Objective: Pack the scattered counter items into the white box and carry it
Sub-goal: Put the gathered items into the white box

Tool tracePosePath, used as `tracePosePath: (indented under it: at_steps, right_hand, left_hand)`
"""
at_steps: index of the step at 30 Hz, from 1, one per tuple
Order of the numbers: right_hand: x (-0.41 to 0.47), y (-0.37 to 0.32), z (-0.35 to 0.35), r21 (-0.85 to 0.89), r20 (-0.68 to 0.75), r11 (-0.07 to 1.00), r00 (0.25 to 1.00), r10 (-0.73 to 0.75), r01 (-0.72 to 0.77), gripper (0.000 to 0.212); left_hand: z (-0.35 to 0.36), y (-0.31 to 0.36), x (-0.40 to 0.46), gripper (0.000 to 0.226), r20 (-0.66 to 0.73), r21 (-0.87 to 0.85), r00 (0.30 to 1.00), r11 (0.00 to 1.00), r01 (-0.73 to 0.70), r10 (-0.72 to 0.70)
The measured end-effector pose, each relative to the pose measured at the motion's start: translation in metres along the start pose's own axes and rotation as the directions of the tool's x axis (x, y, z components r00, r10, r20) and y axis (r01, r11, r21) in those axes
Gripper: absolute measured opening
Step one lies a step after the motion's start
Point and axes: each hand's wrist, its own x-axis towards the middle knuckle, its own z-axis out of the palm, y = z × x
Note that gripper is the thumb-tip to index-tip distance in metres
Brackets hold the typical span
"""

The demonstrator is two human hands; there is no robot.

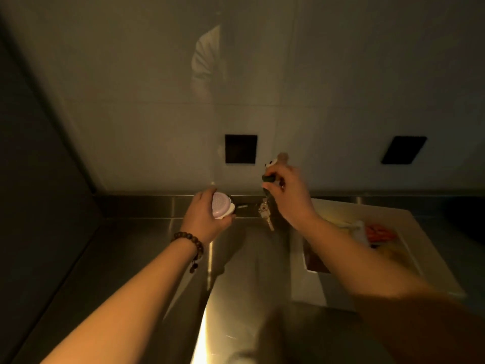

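Steel bench [236,285], dimly lit. At near right, the white box [433,245] lies open on it, red items [380,229] inside. Farther in, the left hand [207,216] — beaded bracelet [189,241] at the wrist — grips a small pink-lidded jar [221,209]. The right hand [291,198], blurred, has its fingers [275,183] pinched on a keyring [267,177] — keys [266,214] dangling clear of the bench. Behind: tiled wall [262,88].

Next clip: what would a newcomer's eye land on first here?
The two hands raised over the steel counter: the left hand grips a small pink-lidded jar, and the right hand holds up a keyring with dangling keys. At right sits the open white box, already holding some items.
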Motion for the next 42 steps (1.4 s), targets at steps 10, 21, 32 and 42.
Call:
tracePosePath:
  at_steps: [10, 21, 32, 42]
  right_hand:
    - [-0.03, 0.049, -0.13, -0.036, 0.08, 0.998, 0.996, -0.044, 0.047, 0.02]
    - [-0.072, 0.099, -0.131, -0.045, 0.346, 0.997, 0.937, -0.039, 0.058, 0.017]
    - [-0.029, 0.12, -0.111, 0.006, 0.305, 0.977, 0.931, 0.202, -0.214, 0.05]
    - [-0.023, 0.106, -0.103, 0.105, 0.386, 0.948, 0.89, 0.241, -0.302, 0.041]
  left_hand:
    - [0.059, 0.118, -0.012, 0.082, -0.038, -0.01, 0.999, 0.999, -0.037, 0.036]
    - [0.089, 0.14, -0.05, 0.08, 0.003, 0.055, 0.999, 0.997, 0.047, -0.048]
    - [0.084, 0.134, -0.045, 0.083, 0.021, 0.096, 0.999, 0.995, 0.035, -0.037]
    - [0.081, 0.138, -0.038, 0.08, 0.078, -0.005, 0.994, 0.997, -0.081, 0.081]
